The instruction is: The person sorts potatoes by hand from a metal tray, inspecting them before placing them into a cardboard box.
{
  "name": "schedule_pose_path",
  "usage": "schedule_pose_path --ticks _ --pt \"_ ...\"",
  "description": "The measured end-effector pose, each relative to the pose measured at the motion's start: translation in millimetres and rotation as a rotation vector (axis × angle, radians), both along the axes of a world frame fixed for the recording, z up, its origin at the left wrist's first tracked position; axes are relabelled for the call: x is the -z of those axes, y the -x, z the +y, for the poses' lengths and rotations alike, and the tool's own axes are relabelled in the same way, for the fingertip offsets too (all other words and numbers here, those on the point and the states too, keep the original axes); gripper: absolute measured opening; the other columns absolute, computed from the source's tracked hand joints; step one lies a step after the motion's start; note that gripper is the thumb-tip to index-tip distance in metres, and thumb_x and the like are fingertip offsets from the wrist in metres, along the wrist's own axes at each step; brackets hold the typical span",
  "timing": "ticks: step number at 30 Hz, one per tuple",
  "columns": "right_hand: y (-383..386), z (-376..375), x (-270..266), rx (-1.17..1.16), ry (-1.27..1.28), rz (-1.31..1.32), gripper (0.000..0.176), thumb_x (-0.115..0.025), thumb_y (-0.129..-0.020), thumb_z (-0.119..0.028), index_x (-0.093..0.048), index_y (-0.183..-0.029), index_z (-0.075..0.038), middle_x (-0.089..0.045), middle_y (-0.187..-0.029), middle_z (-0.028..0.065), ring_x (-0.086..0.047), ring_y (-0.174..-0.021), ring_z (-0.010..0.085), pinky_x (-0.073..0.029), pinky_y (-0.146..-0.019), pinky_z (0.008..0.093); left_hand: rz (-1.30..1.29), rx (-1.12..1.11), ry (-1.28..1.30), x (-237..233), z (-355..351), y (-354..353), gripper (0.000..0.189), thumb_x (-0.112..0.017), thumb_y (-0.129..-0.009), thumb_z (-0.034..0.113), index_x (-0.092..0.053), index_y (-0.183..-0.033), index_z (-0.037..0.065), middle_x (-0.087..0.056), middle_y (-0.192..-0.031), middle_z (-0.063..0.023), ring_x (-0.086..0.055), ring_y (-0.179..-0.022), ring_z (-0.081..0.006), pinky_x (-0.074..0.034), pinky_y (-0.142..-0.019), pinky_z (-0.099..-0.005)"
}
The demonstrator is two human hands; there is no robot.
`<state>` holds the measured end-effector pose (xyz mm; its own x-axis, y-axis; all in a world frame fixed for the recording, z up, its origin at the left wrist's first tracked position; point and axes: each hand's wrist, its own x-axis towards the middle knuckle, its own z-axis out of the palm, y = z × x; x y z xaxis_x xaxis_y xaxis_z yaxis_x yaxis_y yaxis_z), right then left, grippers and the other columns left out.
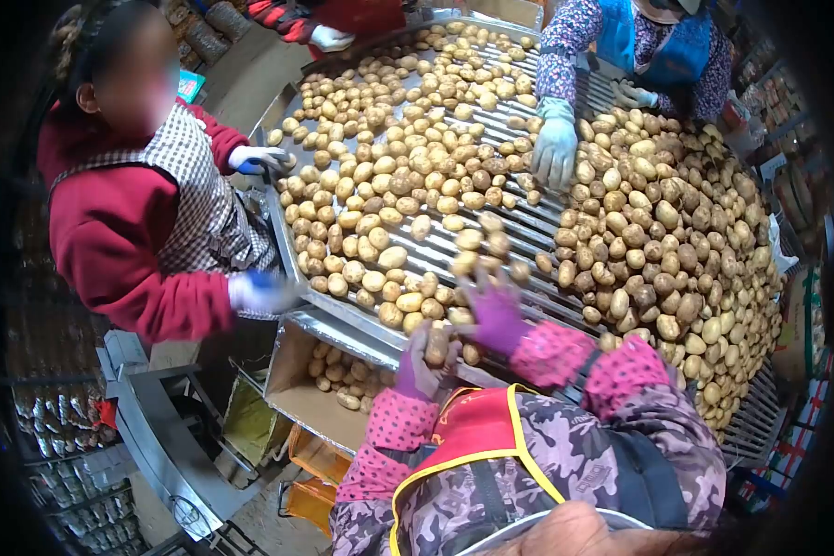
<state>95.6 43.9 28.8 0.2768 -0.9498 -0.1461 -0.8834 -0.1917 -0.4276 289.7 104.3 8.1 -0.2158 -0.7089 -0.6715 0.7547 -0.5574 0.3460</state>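
Note:
My left hand (423, 364), in a purple glove, is at the near edge of a slatted metal sorting table (426, 248). Its fingers are curled round a brownish potato (436, 350). Farther right, my right hand (494, 313), gloved in purple too, reaches over the slats with its fingers spread, slightly smeared by motion. Just beyond its fingertips lie loose potatoes (469, 240), also blurred. A spread of yellowish potatoes (371, 222) covers the left part of the table. On the right rises a large heap of potatoes (658, 241), many with dark soil on them.
A cardboard box (292, 385) with potatoes stands below the near left edge. One person (130, 213) in a checked apron is at the left; another person's gloved hand (554, 148) reaches in from the far side. A red sleeve (283, 18) shows at the back. Metal frame (171, 463) stands lower left.

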Motion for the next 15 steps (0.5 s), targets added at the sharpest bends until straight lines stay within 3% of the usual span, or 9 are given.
schedule_pose_path --ticks 3,4,5,8,9,10,11,12,15 --pt "-24.9 -41.0 29.2 -0.151 0.092 -0.219 0.082 -0.068 -0.089 -0.048 -0.037 -0.157 -0.015 -0.035 -0.159 0.0221 -0.032 -0.144 0.0487 -0.035 -0.113 0.0626 0.119 -0.082 -0.031 0.8 -45.7 -16.1 0.048 -0.047 -0.108 0.035 -0.04 -0.15 0.013 -0.057 -0.136 -0.02 -0.068 -0.099 -0.0316 -0.062 -0.074 -0.0353" --pt "-15.0 -52.6 18.1 -0.192 0.093 -0.384 0.075 -0.068 -0.091 -0.04 -0.041 -0.155 -0.011 -0.041 -0.155 0.025 -0.039 -0.143 0.0449 -0.037 -0.116 0.0539 -0.05 -0.089 0.072 6.3 -46.6 -16.1 0.047 -0.048 -0.108 0.035 -0.041 -0.149 0.013 -0.057 -0.136 -0.0195 -0.068 -0.099 -0.0317 -0.062 -0.074 -0.0353" --pt "4.8 -62.2 4.3 -0.133 -0.159 -0.679 0.067 -0.07 -0.09 -0.031 -0.049 -0.148 -0.006 -0.049 -0.148 0.0258 -0.047 -0.139 0.0402 -0.041 -0.114 0.0462 -0.216 -0.094 0.179 17.3 -47.4 -17.3 0.047 -0.049 -0.107 0.035 -0.041 -0.149 0.014 -0.057 -0.136 -0.019 -0.068 -0.098 -0.0317 -0.062 -0.074 -0.0353" --pt "96.0 -37.3 -32.7 0.058 0.337 -0.297 0.055 -0.076 -0.082 -0.019 -0.062 -0.133 -0.006 -0.06 -0.126 0.0196 -0.057 -0.12 0.0354 -0.042 -0.109 0.0464 -0.298 -0.111 0.117 -8.2 -52.7 -16.4 0.047 -0.051 -0.107 0.036 -0.044 -0.147 0.014 -0.057 -0.136 -0.0175 -0.069 -0.098 -0.0315 -0.061 -0.074 -0.0351" --pt "135.3 -30.0 -41.1 0.161 0.443 -0.133 0.053 -0.077 -0.08 -0.025 -0.064 -0.128 -0.007 -0.06 -0.126 0.0179 -0.054 -0.123 0.0335 -0.042 -0.106 0.0446 -0.257 -0.118 0.033 -19.2 -55.0 -14.5 0.047 -0.051 -0.107 0.037 -0.044 -0.147 0.014 -0.057 -0.136 -0.017 -0.069 -0.098 -0.0314 -0.06 -0.075 -0.0351" --pt "158.2 -20.0 -77.1 0.374 0.291 0.19 0.058 -0.079 -0.077 -0.035 -0.064 -0.127 -0.01 -0.058 -0.131 0.0168 -0.052 -0.125 0.0322 -0.041 -0.103 0.0468 -0.266 -0.108 0.074 -12.7 -51.2 -15.3 0.047 -0.051 -0.107 0.038 -0.044 -0.148 0.015 -0.058 -0.135 -0.0182 -0.069 -0.095 -0.0302 -0.06 -0.074 -0.0343" --pt "190.8 -11.2 -76.0 0.488 0.168 0.382 0.071 -0.08 -0.075 -0.039 -0.059 -0.135 -0.009 -0.05 -0.144 0.0188 -0.04 -0.14 0.0389 -0.026 -0.119 0.0534 -0.248 -0.097 0.049 -12.6 -53.2 -15.9 0.049 -0.052 -0.107 0.039 -0.043 -0.148 0.015 -0.058 -0.133 -0.0196 -0.068 -0.091 -0.0286 -0.059 -0.073 -0.0344" --pt "197.3 -5.7 -82.1 0.387 0.423 0.562 0.082 -0.082 -0.071 -0.05 -0.055 -0.14 -0.015 -0.044 -0.151 0.0173 -0.034 -0.144 0.0401 -0.018 -0.119 0.0635 -0.257 -0.075 0.064 -10.8 -53.2 -16.2 0.05 -0.052 -0.107 0.039 -0.043 -0.149 0.014 -0.059 -0.131 -0.0203 -0.068 -0.089 -0.0279 -0.059 -0.072 -0.0343" --pt "158.0 -28.0 -67.0 0.428 -0.072 0.581 0.089 -0.081 -0.067 -0.058 -0.053 -0.143 -0.019 -0.04 -0.156 0.0166 -0.027 -0.148 0.0434 -0.012 -0.114 0.075 -0.255 -0.003 0.087 -4.4 -51.0 -15.8 0.052 -0.053 -0.107 0.042 -0.042 -0.149 0.013 -0.06 -0.129 -0.0208 -0.067 -0.085 -0.0262 -0.056 -0.069 -0.0336"
